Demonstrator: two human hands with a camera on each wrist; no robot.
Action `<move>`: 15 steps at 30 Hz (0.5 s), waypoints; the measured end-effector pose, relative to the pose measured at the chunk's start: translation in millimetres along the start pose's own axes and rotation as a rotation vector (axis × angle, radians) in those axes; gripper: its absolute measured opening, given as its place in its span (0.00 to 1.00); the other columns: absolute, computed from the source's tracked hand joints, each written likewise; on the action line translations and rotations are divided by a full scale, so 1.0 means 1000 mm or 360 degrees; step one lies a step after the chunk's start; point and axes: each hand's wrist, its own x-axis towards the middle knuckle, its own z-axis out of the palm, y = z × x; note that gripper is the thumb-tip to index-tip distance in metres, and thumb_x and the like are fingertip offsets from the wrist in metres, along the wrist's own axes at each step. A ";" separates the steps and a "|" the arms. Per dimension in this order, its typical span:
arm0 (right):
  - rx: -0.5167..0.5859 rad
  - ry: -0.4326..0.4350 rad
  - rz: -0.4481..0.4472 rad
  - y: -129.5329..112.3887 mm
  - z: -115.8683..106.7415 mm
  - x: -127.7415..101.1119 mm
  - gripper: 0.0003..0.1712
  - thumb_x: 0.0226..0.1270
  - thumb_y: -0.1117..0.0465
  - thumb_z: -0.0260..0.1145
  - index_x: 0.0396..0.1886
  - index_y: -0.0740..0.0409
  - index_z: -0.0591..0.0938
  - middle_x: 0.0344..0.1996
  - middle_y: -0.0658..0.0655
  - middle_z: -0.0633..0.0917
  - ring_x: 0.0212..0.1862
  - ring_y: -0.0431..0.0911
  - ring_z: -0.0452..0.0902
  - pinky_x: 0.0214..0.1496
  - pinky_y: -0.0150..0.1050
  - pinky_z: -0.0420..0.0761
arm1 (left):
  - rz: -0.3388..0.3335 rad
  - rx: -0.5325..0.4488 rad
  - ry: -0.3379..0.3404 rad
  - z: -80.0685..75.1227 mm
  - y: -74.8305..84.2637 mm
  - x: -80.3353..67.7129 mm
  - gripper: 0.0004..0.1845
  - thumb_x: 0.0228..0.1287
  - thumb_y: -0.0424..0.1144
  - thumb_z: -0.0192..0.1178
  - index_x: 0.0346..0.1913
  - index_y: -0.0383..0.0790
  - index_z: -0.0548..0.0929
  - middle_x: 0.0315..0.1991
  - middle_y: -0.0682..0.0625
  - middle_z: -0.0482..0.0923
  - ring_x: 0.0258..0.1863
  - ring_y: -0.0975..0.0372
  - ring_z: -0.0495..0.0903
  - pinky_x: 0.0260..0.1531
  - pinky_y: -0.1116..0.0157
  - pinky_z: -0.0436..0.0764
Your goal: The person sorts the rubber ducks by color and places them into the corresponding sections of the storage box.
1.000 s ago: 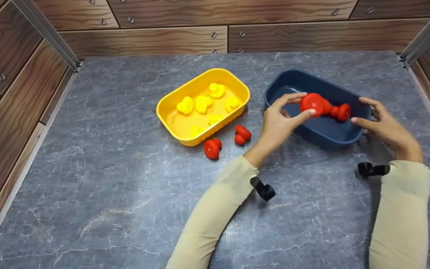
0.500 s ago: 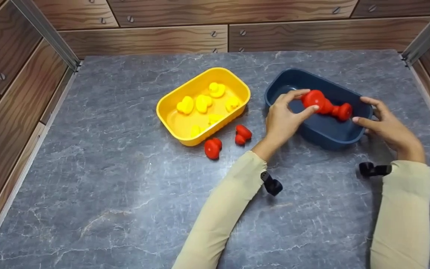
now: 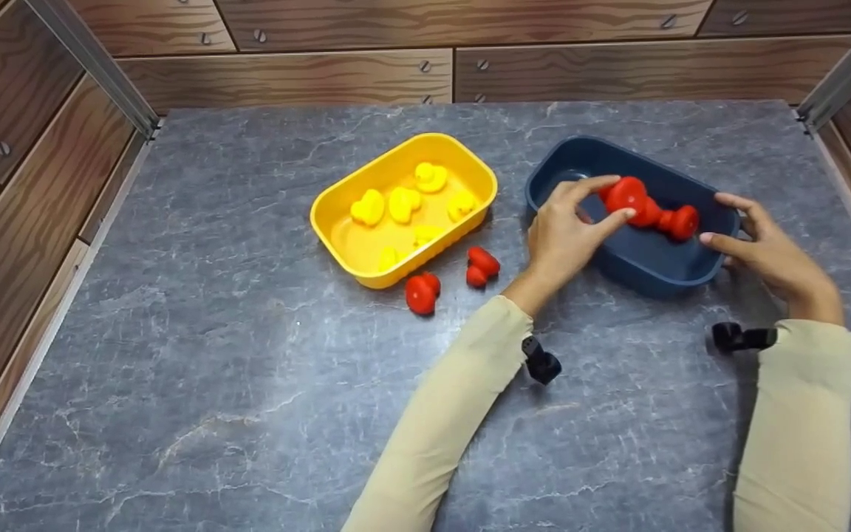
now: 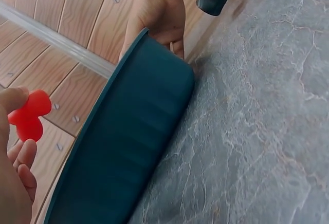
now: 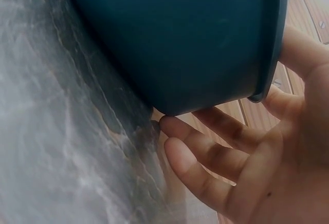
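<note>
Over the dark blue bin (image 3: 640,275), my left hand (image 3: 564,235) pinches a red, smooth toy with rounded lobes (image 3: 626,196) between thumb and fingers. In the left wrist view, this red toy (image 4: 32,112) shows above the level of the bin's rim. Beyond it, another red toy with a round knob end (image 3: 680,222) lies inside the bin. My right hand (image 3: 780,255) grips the bin's right end, thumb over the rim and the other fingers outside. From the right wrist view, those fingers (image 5: 205,154) spread beneath the bin's end wall (image 5: 180,54).
Left of the blue bin stands a yellow bin (image 3: 337,255) holding several yellow toy ducks (image 3: 429,177). Two red, two-lobed toys (image 3: 422,293) lie on the grey marbled table (image 3: 248,355) near its front side. Wood-patterned panels (image 3: 337,77) border the table.
My left hand has shifted a little to the right with the red toy, farther over the blue bin. The right hand keeps its hold, and the bin has barely moved.
</note>
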 end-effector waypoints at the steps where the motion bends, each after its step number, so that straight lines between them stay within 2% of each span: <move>1: 0.0003 0.0000 0.0004 0.000 0.000 0.000 0.39 0.72 0.56 0.58 0.74 0.35 0.50 0.60 0.54 0.61 0.38 0.29 0.79 0.40 0.25 0.79 | 0.0012 0.0016 0.0014 0.000 0.001 0.000 0.23 0.53 0.57 0.69 0.53 0.63 0.82 0.46 0.60 0.79 0.29 0.75 0.74 0.26 0.82 0.68; 9: 0.0060 0.0018 -0.0021 0.000 0.000 -0.001 0.38 0.71 0.58 0.60 0.73 0.35 0.53 0.56 0.47 0.63 0.38 0.30 0.79 0.38 0.25 0.79 | 0.0127 0.0122 0.0152 -0.002 0.005 0.005 0.24 0.54 0.57 0.68 0.55 0.61 0.82 0.48 0.60 0.80 0.45 0.71 0.75 0.39 0.82 0.68; 13: 0.0076 0.0022 -0.0028 0.000 0.001 -0.001 0.37 0.70 0.58 0.60 0.72 0.35 0.53 0.58 0.49 0.63 0.37 0.30 0.79 0.37 0.26 0.79 | 0.0150 0.0182 0.0124 0.000 0.004 0.006 0.25 0.54 0.59 0.67 0.56 0.61 0.81 0.51 0.60 0.80 0.54 0.68 0.75 0.51 0.77 0.68; 15: 0.0080 0.0022 -0.0025 0.000 0.001 -0.001 0.38 0.70 0.58 0.60 0.72 0.35 0.53 0.58 0.49 0.63 0.37 0.30 0.79 0.37 0.26 0.79 | 0.0152 0.0202 0.0094 0.000 0.002 0.005 0.25 0.54 0.59 0.67 0.56 0.61 0.81 0.52 0.60 0.79 0.56 0.67 0.73 0.54 0.75 0.67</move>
